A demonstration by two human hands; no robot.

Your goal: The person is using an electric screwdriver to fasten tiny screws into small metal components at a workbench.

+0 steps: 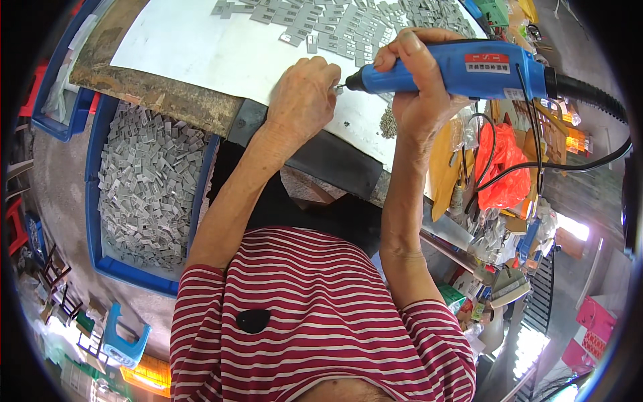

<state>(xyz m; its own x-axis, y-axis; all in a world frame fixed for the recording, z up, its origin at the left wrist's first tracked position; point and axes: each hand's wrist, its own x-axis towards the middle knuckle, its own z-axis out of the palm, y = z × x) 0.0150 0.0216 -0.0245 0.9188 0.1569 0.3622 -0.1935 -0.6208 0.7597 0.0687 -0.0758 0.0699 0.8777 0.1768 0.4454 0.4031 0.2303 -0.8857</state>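
Observation:
My right hand (422,84) is wrapped round a blue electric screwdriver (462,69), held nearly level with its black nose pointing left. The tool's bit reaches the fingertips of my left hand (305,94). Those fingers are curled and pressed together at the table's near edge; whatever they pinch is mostly hidden behind them. Many small grey metal plates (348,33) lie spread on the white sheet (194,40) beyond my hands. A little pile of tiny screw-like parts (388,124) rests on the sheet below my right wrist.
A blue crate (94,221) full of grey metal pieces (151,181) stands on the floor at the left. Another blue tray (84,114) is at the upper left. A black cable (589,94) loops from the screwdriver past a red plastic bag (502,167) at the right.

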